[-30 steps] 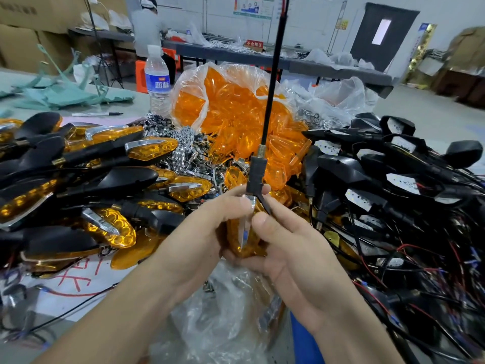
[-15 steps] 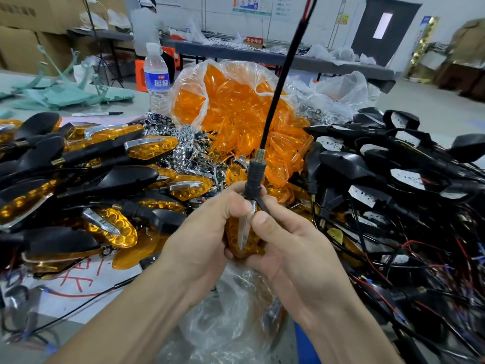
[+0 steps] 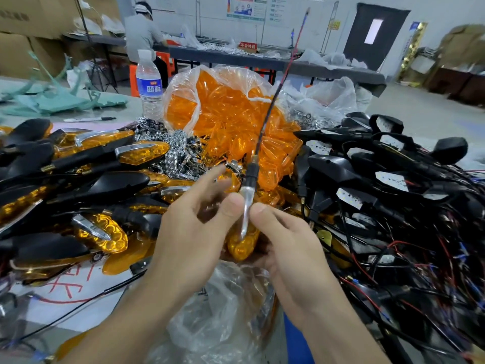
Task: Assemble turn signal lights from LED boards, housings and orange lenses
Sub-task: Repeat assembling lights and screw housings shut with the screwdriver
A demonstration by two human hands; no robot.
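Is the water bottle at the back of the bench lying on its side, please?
No, the water bottle stands upright with its white cap on top, just left of the bag of orange lenses.

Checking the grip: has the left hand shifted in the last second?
Yes. The left hand has opened, fingers reaching up toward the bag of lenses, off the light the right hand grips.

In hand: one turn signal light point(image 3: 248, 198), nearly upright. Its orange lens point(image 3: 240, 248) faces me, chrome strip point(image 3: 245, 219) down its middle, black stem point(image 3: 250, 177) on top, red-black wire point(image 3: 270, 106) rising from it. My right fingers point(image 3: 262, 214) grip it from below; my left thumb point(image 3: 231, 206) rests on the strip. Beyond my fingers: loose orange lenses point(image 3: 231, 122) in a clear bag point(image 3: 178, 90). Left of them: finished lights point(image 3: 105, 232), piled. Right: black housings point(image 3: 333, 164) with white LED boards point(image 3: 391, 179).
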